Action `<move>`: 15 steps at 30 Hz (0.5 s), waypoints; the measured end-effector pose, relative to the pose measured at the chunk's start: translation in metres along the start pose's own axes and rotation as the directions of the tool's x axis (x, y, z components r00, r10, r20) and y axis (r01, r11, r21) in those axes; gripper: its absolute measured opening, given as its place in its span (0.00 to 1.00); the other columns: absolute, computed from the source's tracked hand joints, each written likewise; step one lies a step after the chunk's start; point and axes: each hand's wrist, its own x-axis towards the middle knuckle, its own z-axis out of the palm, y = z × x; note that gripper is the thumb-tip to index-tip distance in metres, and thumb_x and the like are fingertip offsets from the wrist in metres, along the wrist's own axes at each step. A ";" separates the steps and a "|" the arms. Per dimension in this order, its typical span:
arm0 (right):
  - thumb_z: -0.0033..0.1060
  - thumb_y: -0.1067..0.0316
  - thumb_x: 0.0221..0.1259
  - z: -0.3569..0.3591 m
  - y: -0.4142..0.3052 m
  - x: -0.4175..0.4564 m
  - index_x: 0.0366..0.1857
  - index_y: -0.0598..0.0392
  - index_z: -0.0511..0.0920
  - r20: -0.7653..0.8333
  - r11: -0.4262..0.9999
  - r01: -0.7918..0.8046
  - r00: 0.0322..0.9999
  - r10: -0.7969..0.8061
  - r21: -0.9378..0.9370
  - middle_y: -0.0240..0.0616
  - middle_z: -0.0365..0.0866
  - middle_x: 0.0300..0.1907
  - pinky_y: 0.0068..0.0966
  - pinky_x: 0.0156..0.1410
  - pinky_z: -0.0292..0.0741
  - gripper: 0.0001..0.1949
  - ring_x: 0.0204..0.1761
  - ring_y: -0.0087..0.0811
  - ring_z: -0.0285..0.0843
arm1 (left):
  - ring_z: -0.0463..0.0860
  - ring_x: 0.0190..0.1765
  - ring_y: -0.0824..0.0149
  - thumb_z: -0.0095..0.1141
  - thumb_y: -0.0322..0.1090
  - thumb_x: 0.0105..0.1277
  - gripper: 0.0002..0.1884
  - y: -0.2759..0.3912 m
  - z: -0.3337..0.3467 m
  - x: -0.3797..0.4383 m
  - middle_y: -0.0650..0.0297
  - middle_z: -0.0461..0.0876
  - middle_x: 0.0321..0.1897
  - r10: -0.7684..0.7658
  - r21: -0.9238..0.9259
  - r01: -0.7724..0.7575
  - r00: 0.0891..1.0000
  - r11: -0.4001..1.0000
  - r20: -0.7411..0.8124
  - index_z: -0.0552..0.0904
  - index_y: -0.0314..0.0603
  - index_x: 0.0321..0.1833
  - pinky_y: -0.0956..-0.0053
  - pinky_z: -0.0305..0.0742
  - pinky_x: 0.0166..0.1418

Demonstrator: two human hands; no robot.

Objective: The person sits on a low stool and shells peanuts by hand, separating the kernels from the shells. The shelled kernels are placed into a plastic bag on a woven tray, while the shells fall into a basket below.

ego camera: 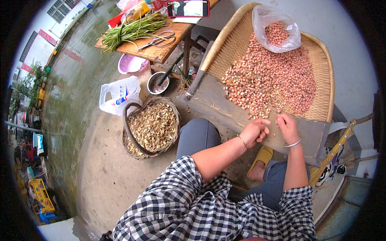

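My left hand (pixel 256 132) is over the grey front board (pixel 220 105) of a woven winnowing basket (pixel 232 37), fingers partly curled and apart, with nothing visible in them. Just to its right, my right hand (pixel 286 128) has thumb and forefinger closed together. A small orange-red spot shows at their tips; whether it is a nail or a held kernel is unclear. Shelled peanut kernels (pixel 259 81) lie heaped in the basket beyond both hands, mixed with debris on the left side. An open clear plastic bag (pixel 291 37) holding more kernels rests on the heap's far end.
A wicker basket (pixel 178 120) of empty peanut shells (pixel 153 126) stands left of my knee. Behind it are a white plastic bag (pixel 129 90) and a metal bowl (pixel 158 82). A wooden table (pixel 150 55) carries green stalks (pixel 129 31), scissors (pixel 162 39) and a phone (pixel 188 8).
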 end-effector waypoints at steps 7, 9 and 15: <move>0.49 0.68 0.57 -0.001 -0.005 0.000 0.23 0.61 0.72 0.001 0.999 -0.039 0.999 0.039 0.016 0.32 0.69 0.19 0.18 0.26 0.64 0.08 0.20 0.19 0.66 | 0.63 0.13 0.76 0.35 0.23 0.57 0.12 0.002 0.001 -0.002 0.64 0.73 0.19 -0.017 -0.022 0.016 1.000 1.000 -0.010 0.71 0.37 0.43 0.83 0.54 0.12; 0.49 0.68 0.57 -0.001 -0.006 0.000 0.23 0.61 0.72 0.004 0.999 -0.043 0.999 0.043 0.021 0.31 0.69 0.19 0.17 0.26 0.64 0.08 0.20 0.19 0.66 | 0.63 0.12 0.76 0.35 0.24 0.58 0.11 0.001 0.001 -0.001 0.65 0.72 0.17 -0.008 -0.026 0.007 1.000 1.000 -0.004 0.71 0.38 0.41 0.83 0.54 0.12; 0.48 0.69 0.57 -0.002 -0.008 0.000 0.24 0.61 0.72 0.005 0.999 -0.040 0.999 0.039 0.022 0.31 0.69 0.19 0.17 0.26 0.65 0.08 0.21 0.19 0.66 | 0.60 0.10 0.77 0.36 0.29 0.61 0.10 0.000 0.002 -0.002 0.70 0.66 0.10 0.000 0.012 -0.001 1.000 1.000 0.020 0.74 0.41 0.38 0.83 0.51 0.11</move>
